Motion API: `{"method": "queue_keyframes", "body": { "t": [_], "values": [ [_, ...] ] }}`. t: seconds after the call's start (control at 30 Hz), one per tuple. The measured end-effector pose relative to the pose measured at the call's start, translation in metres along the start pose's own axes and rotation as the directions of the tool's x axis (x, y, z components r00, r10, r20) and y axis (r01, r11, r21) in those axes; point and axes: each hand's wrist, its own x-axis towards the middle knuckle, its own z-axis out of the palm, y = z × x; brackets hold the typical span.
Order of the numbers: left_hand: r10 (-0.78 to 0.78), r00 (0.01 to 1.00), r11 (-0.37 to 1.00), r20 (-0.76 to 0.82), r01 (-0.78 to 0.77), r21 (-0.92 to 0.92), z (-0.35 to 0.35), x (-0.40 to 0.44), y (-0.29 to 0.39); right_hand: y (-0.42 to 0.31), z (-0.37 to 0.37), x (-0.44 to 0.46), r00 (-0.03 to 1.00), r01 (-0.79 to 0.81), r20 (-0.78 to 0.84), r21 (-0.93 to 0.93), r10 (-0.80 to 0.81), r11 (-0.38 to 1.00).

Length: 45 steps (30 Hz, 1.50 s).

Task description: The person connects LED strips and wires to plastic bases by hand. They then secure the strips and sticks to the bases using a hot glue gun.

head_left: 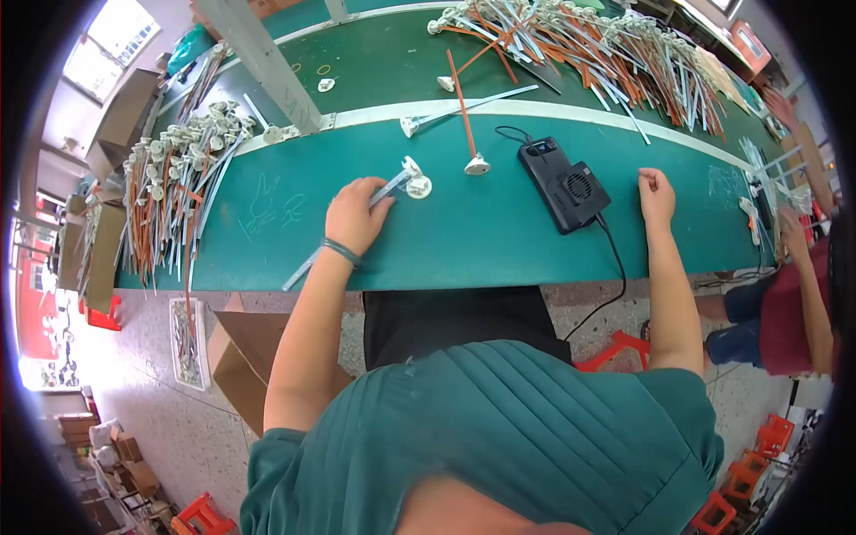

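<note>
"Two hands were shown in the head view. How was the left hand (354,218) placed?"

"It was lowered over the green table (464,241), with a pale strip (385,190) pinched between its thumb and fingers. What appeared to be the strip's other end was seen sticking out below the wrist, near the table's front edge."

"And at the far end of the strip?"

"A white plastic piece (418,188) was seen on the table, just beyond the fingertips."

"How was the right hand (657,198) held?"

"Well apart, on the right, with its fingers curled inward. Whether they were fully pressed together could not be told."

"What was placed between the hands?"

"A black device (555,187) with a round fan was laid nearer the right hand. To its left, an orange stick (464,107) was set with a white base at its near end, and it was crossed by another strip (499,97)."

"Were any stacks seen?"

"Similar sticks were heaped at the table's left end, in a left pile (169,209), and beyond the white rail (374,114), in a far pile (615,67)."
</note>
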Motion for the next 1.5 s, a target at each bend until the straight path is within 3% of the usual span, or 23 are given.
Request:
{"method": "queue_keyframes", "body": {
  "t": [0.07,0.1,0.17,0.23,0.33,0.4,0.5,0.63,0.83,0.97,1.1,1.2,1.23,1.27,1.4,1.5],
  "values": [
    [0.077,0.986,0.994,-0.146,-0.064,0.092,0.004,0.001,-0.004,-0.028,0.004,-0.006,1.0,0.018,0.009,-0.039,-0.018,0.999],
    [0.049,0.996,0.991,-0.077,-0.039,0.13,0.013,-0.01,0.017,-0.007,0.002,-0.028,0.995,-0.013,0.102,-0.061,0.02,0.998],
    [0.093,0.986,0.989,-0.138,-0.075,0.131,0.02,0.002,0.02,-0.029,-0.005,-0.017,0.99,0.085,0.118,-0.124,-0.07,0.989],
    [0.033,0.992,0.995,-0.121,-0.022,0.094,0.022,0.011,0.023,-0.047,-0.008,-0.011,0.976,0.193,0.133,-0.16,-0.172,0.968],
    [-0.009,0.997,0.998,-0.076,0.013,0.063,0.02,0.011,0.024,-0.054,-0.008,-0.012,0.974,0.191,0.15,-0.153,-0.168,0.97],
    [0.051,0.99,0.999,-0.133,-0.049,0.021,0.026,0.01,0.013,-0.054,-0.005,-0.013,0.971,0.206,0.159,-0.19,-0.177,0.96],
    [-0.048,0.994,0.998,-0.101,0.045,-0.033,0.025,0.012,0.023,-0.059,-0.016,-0.007,0.964,0.238,0.162,-0.187,-0.209,0.953],
    [0.016,0.992,0.998,-0.123,-0.024,-0.062,0.025,0.009,0.02,-0.061,-0.017,-0.011,0.968,0.199,0.191,-0.172,-0.165,0.965],
    [-0.023,0.996,0.997,-0.089,0.016,-0.076,0.026,0.015,0.011,-0.054,-0.015,-0.013,0.976,0.195,0.123,-0.147,-0.178,0.97],
    [0.121,0.992,0.963,-0.036,-0.127,-0.236,0.013,0.058,-0.005,-0.059,-0.015,-0.013,0.981,0.145,0.154,-0.15,-0.122,0.978],
    [0.062,0.957,0.94,0.285,0.04,-0.34,-0.011,0.094,-0.007,-0.051,-0.013,-0.013,0.988,0.06,0.145,-0.091,-0.046,0.994],
    [0.063,0.941,0.909,0.331,0.082,-0.408,-0.008,0.093,-0.014,-0.032,-0.007,-0.016,0.996,0.053,0.074,-0.002,-0.053,0.999],
    [0.118,0.949,0.901,0.292,0.022,-0.434,-0.008,0.091,-0.013,-0.034,-0.005,-0.015,0.993,0.101,0.051,0.014,-0.102,0.995],
    [0.105,0.957,0.908,0.27,0.019,-0.419,-0.011,0.088,-0.008,-0.034,-0.006,-0.015,0.995,0.009,0.102,0.041,-0.013,0.999],
    [0.178,0.974,0.932,0.141,-0.121,-0.343,-0.012,0.086,-0.01,-0.034,-0.007,-0.015,0.994,0.002,0.107,-0.026,0.0,1.0],
    [0.337,0.926,0.923,0.171,-0.288,-0.256,-0.015,0.082,0.003,-0.039,-0.005,-0.014,0.996,0.027,0.088,-0.087,-0.019,0.996]
  ]
}}
